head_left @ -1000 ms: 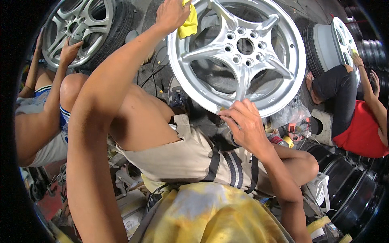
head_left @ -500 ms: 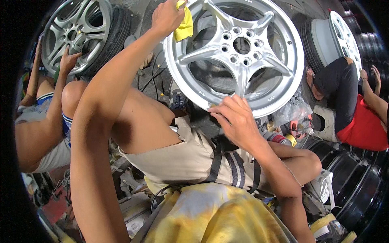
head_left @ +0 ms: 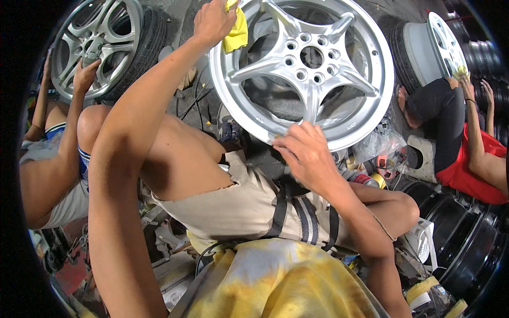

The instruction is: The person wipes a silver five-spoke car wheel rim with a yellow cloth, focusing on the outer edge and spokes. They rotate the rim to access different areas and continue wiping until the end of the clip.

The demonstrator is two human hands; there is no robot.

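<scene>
A silver alloy wheel rim [head_left: 324,78] with several spokes and a ring of bolt holes lies tilted in front of my crossed legs. My left hand [head_left: 214,24] reaches to its far left edge, closed on a folded yellow cloth-like sheet [head_left: 236,33] that hangs over the rim; the fingertips are partly hidden behind it. At the rim's near edge is my right hand [head_left: 307,156], its fingers bent and pressed together against the lip. Something small and yellowish shows at those fingertips, too small to name.
At left, a person's hand [head_left: 85,77] works on a grey wheel [head_left: 106,69] propped on a tyre [head_left: 150,45]. At right, a person in red [head_left: 469,167] holds something yellow against a white wheel [head_left: 445,47]. Dark rims [head_left: 461,238], a can [head_left: 363,178] and plastic bags [head_left: 377,146] lie nearby.
Both my hands keep nearly the same places on the rim, which sits slightly further left in view. The person at right has raised an arm, and a yellow thing now shows at the white wheel.
</scene>
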